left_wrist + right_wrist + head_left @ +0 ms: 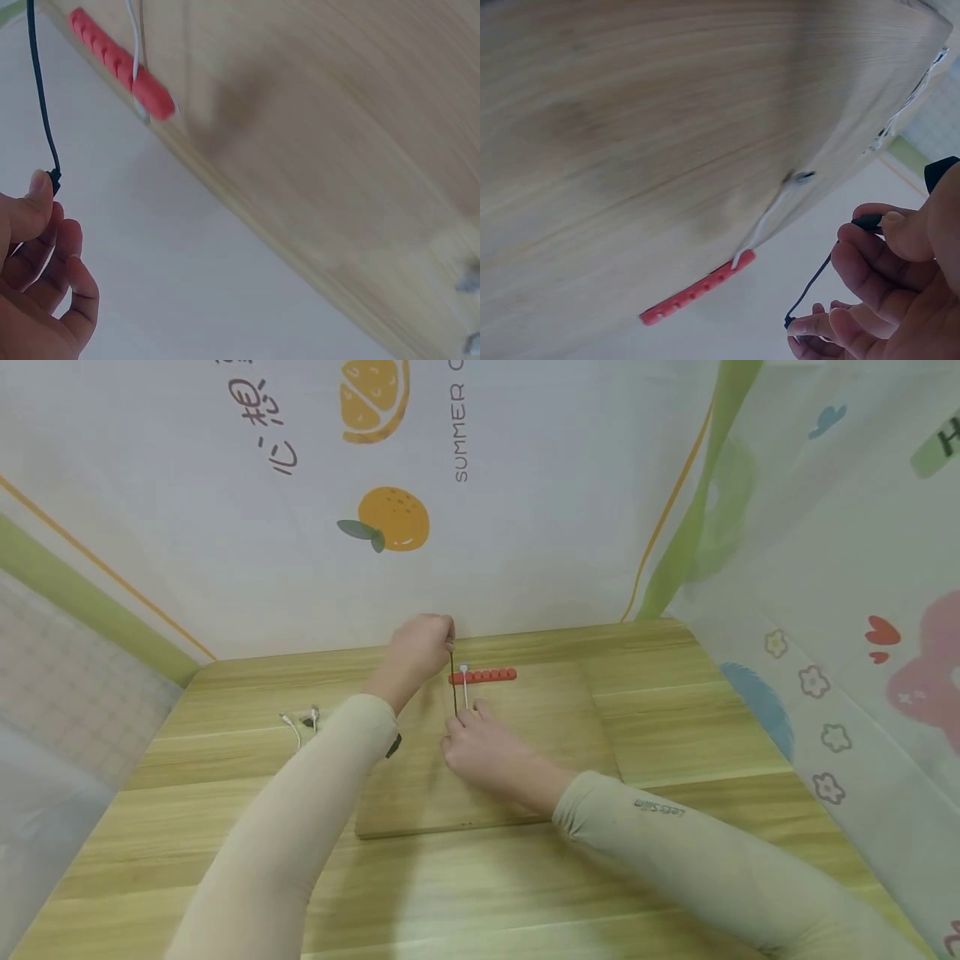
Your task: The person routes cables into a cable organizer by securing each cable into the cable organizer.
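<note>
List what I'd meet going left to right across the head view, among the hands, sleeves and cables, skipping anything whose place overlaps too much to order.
Loose cable end → left hand → dark cable → white cable → right sleeve.

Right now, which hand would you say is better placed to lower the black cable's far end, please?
Probably the left hand: it pinches that end of the black cable beyond the red holder, while the right hand holds the nearer part.
</note>
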{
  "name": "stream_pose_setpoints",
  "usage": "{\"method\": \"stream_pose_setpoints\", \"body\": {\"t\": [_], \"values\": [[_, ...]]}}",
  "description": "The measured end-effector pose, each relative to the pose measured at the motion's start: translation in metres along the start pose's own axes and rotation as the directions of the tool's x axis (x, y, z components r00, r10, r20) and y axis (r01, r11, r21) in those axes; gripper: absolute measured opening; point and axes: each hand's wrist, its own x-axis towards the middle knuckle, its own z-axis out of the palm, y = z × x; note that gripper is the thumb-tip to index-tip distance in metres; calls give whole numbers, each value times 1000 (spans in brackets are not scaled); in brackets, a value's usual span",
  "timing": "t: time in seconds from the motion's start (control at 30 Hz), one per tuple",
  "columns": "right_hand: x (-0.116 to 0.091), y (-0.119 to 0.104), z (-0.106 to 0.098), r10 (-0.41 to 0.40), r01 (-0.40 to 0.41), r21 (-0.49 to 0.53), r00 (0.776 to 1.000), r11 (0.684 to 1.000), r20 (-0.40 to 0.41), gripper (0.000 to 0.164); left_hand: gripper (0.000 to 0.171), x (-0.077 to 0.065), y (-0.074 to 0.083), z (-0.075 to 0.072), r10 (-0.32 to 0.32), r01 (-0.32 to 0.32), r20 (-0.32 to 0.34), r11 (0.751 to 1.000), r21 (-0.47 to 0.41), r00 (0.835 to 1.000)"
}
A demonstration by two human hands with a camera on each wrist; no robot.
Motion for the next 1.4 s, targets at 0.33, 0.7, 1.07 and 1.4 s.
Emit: {"method": "stream_pose_setpoints", "body": {"t": [0.33,0.7,1.07,1.4], "values": [[-11,10,14,28,-30,41,998,999,59,19,11,20,14,25,-5,5,31,1000,-6,1000],[-10,17,22,38,-49,129,996,990,84,21,14,28,10,39,-39,39,88,999,-1,995],[-8,18,30,33,-46,139,995,989,98,21,12,35,11,57,-53,52,82,998,22,995],[-8,20,33,25,-41,132,993,990,116,21,23,45,15,64,-51,43,125,997,71,991]]}}
